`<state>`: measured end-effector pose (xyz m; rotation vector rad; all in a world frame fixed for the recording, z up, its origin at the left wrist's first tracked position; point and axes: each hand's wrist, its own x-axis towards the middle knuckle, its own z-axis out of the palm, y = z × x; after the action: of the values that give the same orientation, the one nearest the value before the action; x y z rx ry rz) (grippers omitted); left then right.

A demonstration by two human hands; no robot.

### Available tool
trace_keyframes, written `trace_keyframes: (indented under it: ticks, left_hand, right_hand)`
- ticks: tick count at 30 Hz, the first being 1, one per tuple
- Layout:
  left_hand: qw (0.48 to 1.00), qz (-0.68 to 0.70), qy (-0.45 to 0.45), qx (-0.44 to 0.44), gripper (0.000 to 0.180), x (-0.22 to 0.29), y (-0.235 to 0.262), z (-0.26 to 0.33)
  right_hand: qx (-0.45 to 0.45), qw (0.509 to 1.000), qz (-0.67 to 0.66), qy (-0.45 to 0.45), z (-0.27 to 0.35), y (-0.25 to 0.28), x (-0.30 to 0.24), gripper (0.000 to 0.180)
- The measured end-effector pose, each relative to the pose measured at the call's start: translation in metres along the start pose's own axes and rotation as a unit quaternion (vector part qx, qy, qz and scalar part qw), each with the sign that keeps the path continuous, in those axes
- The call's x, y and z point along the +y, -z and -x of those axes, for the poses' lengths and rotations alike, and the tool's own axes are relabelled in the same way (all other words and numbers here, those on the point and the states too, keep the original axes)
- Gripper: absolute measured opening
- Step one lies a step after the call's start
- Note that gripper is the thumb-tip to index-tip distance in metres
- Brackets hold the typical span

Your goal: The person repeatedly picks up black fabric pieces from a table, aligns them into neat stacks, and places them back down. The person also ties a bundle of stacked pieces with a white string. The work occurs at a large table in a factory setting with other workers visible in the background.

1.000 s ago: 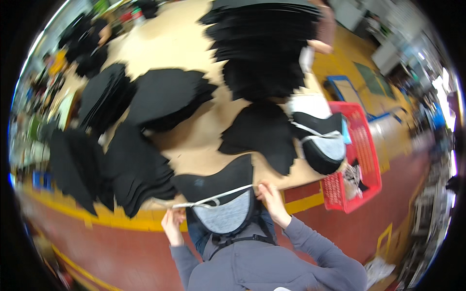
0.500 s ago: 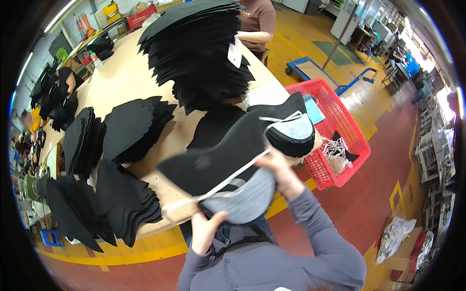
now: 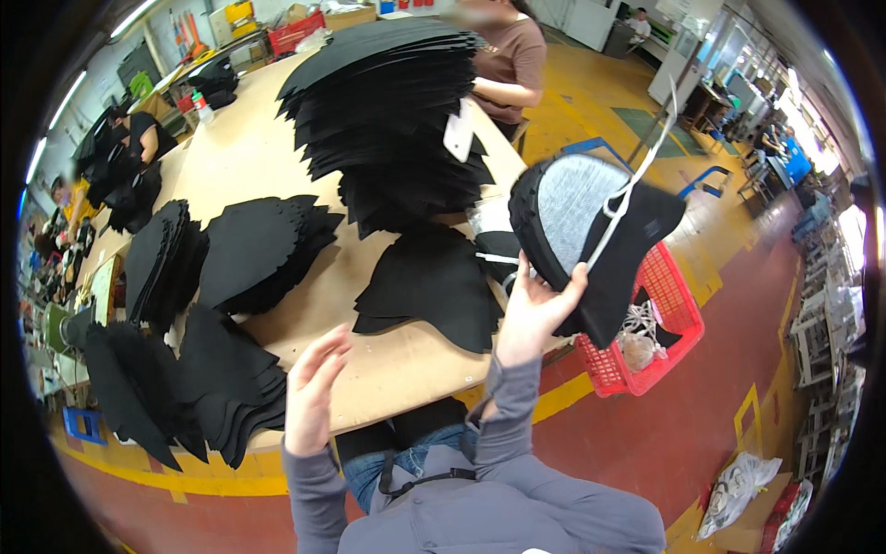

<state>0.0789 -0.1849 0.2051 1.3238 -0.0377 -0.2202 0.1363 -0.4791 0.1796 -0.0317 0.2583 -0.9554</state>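
Black fabric shoe upper (image 3: 591,245) with white cord, pinched in the right hand (image 3: 535,309) above the red basket (image 3: 660,342); left hand (image 3: 314,388) open, empty. Loose grip could drop it.

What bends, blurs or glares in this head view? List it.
Head view: the table edge and yellow floor line curve from fisheye; black vignette rings the frame; the raised left hand is slightly motion-blurred; the right hand holding the shoe upper stays sharp; windows at right glare.
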Motion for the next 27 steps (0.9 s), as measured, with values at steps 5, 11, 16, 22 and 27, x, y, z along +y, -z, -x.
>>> trace_keyframes:
  ticks: [5,11,16,22,27]
  left_hand:
    - [0.959,0.053,0.064,0.271,0.028,-0.044,0.113,0.078]
    - [0.93,0.048,0.086,0.355,0.027,-0.069,0.153,0.129]
    - [0.956,0.037,0.104,0.272,0.03,-0.069,0.126,0.089]
    - [0.991,-0.125,-0.014,-0.036,0.029,-0.101,0.063,-0.078]
    - [0.89,-0.438,-0.093,0.085,0.061,-0.157,0.028,-0.197]
  right_hand:
    - [-0.036,0.679,0.67,0.297,-0.05,0.1,0.055,0.079]
    - [0.026,0.893,0.444,0.067,-0.065,0.087,0.038,0.057]
    - [-0.015,0.937,0.326,-0.125,-0.018,0.097,0.008,0.053]
    - [-0.194,0.573,0.793,-0.078,-0.067,0.163,-0.012,0.067]
    - [-0.25,0.556,0.764,-0.212,-0.071,0.136,0.024,0.043]
